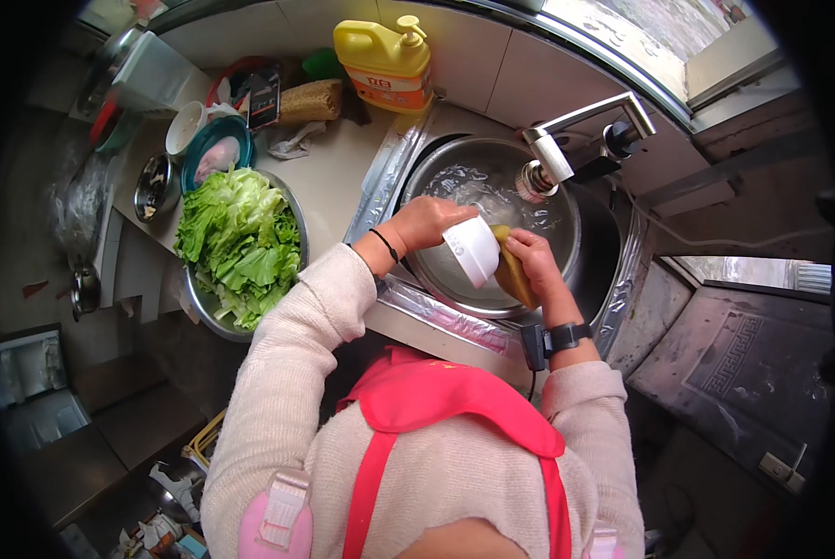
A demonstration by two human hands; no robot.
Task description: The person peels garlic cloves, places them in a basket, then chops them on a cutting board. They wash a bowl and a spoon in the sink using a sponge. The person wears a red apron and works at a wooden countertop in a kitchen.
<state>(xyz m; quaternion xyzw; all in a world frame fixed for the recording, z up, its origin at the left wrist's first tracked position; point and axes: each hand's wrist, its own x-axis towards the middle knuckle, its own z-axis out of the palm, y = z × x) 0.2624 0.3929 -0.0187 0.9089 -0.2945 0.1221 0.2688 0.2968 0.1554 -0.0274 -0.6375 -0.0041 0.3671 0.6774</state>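
Over a round steel basin (424, 270) set in the sink, my left hand (423, 224) grips a small white bowl (472, 251) by its rim, tilted on its side. My right hand (535, 265) holds a yellowish-brown cloth (513, 276) against the bowl's right side; part of the cloth is hidden by the fingers. Water with ripples and bubbles lies in the basin below. A chrome faucet (550, 156) reaches over the basin's far right rim, just beyond my hands.
Left on the counter (338, 177) stands a large steel bowl (298, 214) heaped with green lettuce (236, 238). Behind it are a teal bowl (242, 140), a small steel bowl (157, 189) and a phone (264, 97). A yellow pump jug (383, 65) stands by the wall.
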